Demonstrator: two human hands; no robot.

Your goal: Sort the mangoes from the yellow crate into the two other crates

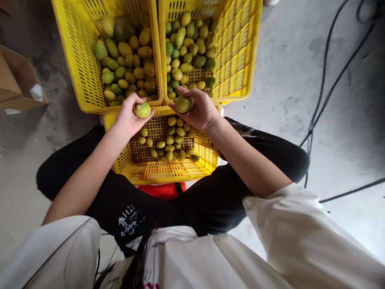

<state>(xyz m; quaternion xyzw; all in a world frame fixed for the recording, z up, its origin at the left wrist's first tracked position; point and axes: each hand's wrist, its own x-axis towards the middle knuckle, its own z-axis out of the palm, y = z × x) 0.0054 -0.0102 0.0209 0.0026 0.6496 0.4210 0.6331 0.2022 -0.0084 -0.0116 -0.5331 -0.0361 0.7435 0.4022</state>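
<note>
Holding one fruit each, the hands met at the frame's upper middle: the left hand [128, 116] closed round a yellow-green fruit [142, 110], the right hand [200, 110] gripped a greener fruit [183, 104]. Both hovered over the near crate [168, 170], which held small fruit. Behind it sat the left crate [81, 60] and right crate [237, 52], both well filled. A box [18, 80] lay at the upper left, cables [325, 80] at the right.

free: near crate [168, 170] open top | blocked: far crate walls [158, 52]
</note>
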